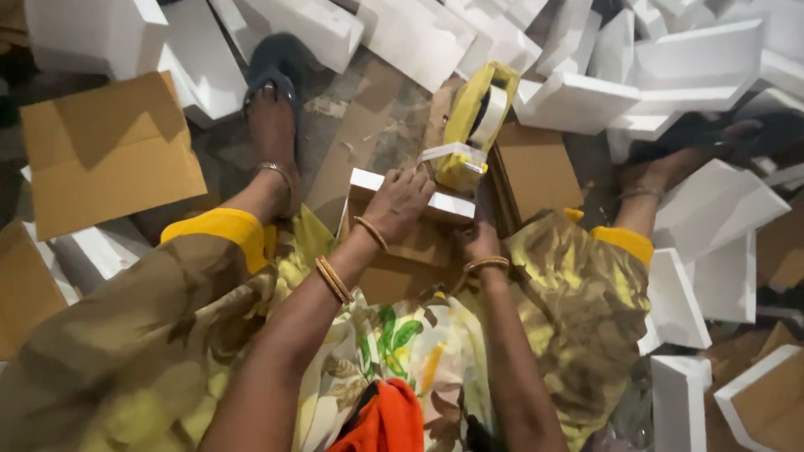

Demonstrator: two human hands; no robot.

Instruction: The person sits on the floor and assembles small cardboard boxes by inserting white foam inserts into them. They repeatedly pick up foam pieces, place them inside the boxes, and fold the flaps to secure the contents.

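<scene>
box (402, 243) sits straight ahead of me, between my knees, on the floor. cardboard, with a white foam strip (444, 203) lying across its far edge. long axis of that strip runs left-right across my view, tilted slightly down toward the right.

left hand (400, 203) is on top of the near-left part of the strip, fingers spread and pressed flat, palm down. not gripping, just pinning it. right hand (479, 243) is lower, at the box's right side, fingers curled against the cardboard edge; can't tell if it's actually clamping anything, the wrist hides it.

tape gun (473, 125), yellow with a white roll, lies just beyond the box on the far side, touching or nearly touching the strip's far edge. its long axis points away from me, roughly square to the strip. left hand is the nearer one to it, right hand sits further back.

foam blocks (578, 100) piled all across the far side and right. flat cardboard sheet (105, 151) well off to the left, past my left foot (272, 125).
</scene>
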